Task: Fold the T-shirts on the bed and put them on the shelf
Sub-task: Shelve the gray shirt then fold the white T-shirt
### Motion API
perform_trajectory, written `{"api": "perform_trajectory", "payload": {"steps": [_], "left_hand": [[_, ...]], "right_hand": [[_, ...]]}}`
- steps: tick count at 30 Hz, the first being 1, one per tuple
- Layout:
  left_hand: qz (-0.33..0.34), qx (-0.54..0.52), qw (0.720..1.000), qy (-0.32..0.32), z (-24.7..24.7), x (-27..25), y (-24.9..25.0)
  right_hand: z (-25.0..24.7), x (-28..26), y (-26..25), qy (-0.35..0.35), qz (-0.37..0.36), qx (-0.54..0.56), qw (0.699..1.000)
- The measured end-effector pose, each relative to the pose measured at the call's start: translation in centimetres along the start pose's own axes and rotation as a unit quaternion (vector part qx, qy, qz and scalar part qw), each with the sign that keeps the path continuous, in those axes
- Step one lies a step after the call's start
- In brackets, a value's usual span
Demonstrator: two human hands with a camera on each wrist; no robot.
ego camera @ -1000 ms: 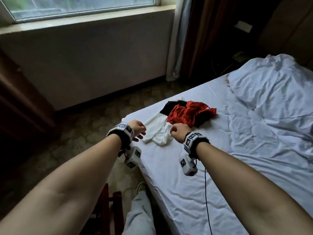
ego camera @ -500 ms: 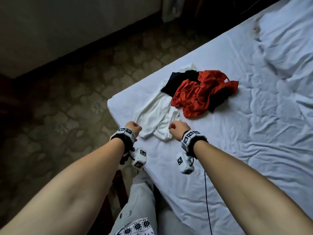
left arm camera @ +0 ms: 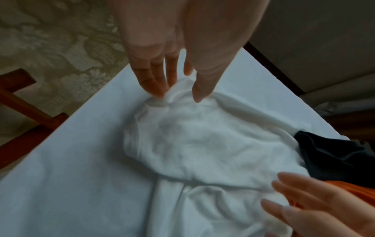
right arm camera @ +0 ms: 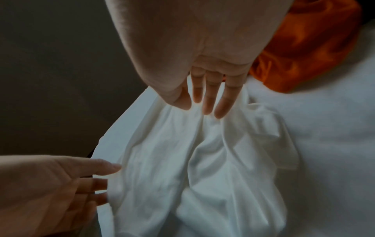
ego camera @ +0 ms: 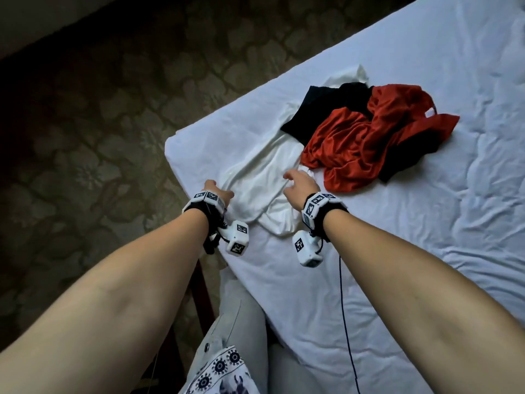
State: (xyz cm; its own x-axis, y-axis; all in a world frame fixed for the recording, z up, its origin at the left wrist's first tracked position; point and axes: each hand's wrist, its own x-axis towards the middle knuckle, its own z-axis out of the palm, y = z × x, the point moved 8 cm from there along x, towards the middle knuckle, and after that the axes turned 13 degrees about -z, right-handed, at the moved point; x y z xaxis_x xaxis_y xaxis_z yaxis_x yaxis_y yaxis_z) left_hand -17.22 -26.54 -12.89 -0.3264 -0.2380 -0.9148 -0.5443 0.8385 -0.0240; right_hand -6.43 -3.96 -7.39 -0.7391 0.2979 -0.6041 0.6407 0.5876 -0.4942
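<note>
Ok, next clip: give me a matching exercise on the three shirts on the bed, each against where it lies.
Things:
1. white T-shirt
2. black T-shirt
3. red T-shirt

Places:
A. farthest from the bed's corner, crumpled on top of the pile
B. nearest the person, both hands touching it
C. partly under the red one, lying over the white one

Pairs: 1-B, 2-C, 3-A

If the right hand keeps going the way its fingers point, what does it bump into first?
Probably the white T-shirt: the right hand points its straight fingers down at the bunched cloth. Whether they already touch is unclear.
</note>
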Motion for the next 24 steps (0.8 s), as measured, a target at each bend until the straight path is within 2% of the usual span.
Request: {"api": "perform_trajectory", "payload": {"steps": [4, 7, 12, 14, 17, 21, 24], "left_hand": [[0.013, 0.042, 0.999, -0.003, -0.6, -0.3, 1.2], [0.047, -0.014, 0.999, -0.008, -1.1, -0.8, 2.7], [0.149, -0.052, 0.987, 0.008, -1.9, -1.9, 5.3], [0.175, -0.079, 0.981, -0.006, -1.9, -2.4, 5.6], [0.197, -0.09, 0.975, -0.049, -1.8, -3.7, 6.0], [0.192, -0.061, 0.973, -0.115, -1.3, -6.4, 6.4], [0.216, -0.041, 0.967, -0.126, -1.1, -9.5, 7.5]], "right_hand": [[-1.4, 3.5, -2.1, 0.032, -0.076, -0.027, 0.996], [-1.9, 6.1, -4.2, 0.027, -0.141, -0.036, 0.989], [0.5, 8.1, -7.2, -0.145, -0.181, -0.094, 0.968], [1.3, 8.1, -7.5, -0.178, -0.173, -0.132, 0.96], [0.5, 7.1, -7.1, -0.167, -0.157, -0.168, 0.959], [-2.2, 4.7, -6.5, -0.129, -0.143, -0.166, 0.967], [-4.8, 2.3, -6.5, -0.093, -0.13, -0.173, 0.972]]}}
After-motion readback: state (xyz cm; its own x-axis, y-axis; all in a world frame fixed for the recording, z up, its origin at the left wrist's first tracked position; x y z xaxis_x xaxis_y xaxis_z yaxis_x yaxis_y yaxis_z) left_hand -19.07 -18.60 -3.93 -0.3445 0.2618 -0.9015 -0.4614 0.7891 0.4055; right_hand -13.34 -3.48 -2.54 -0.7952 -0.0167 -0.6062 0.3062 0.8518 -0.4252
